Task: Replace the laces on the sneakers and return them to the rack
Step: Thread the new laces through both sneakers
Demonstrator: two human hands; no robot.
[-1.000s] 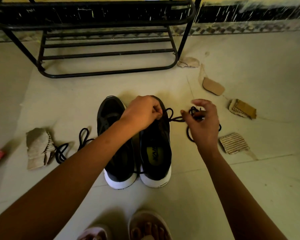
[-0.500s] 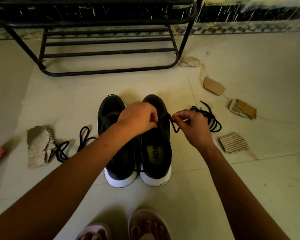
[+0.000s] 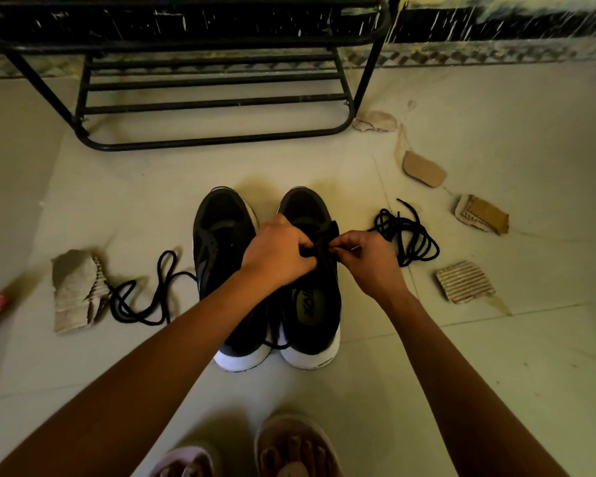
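Sneakers, black with white soles, stand side by side on the floor, toes toward the black metal rack. Over the right sneaker, the left hand has its fingers curled and pinches the black lace at the eyelets. The right hand pinches the same lace between thumb and forefinger. The rest of the lace coils just right of the shoe. The yellow-green insole label bears dark lettering, too blurred to read.
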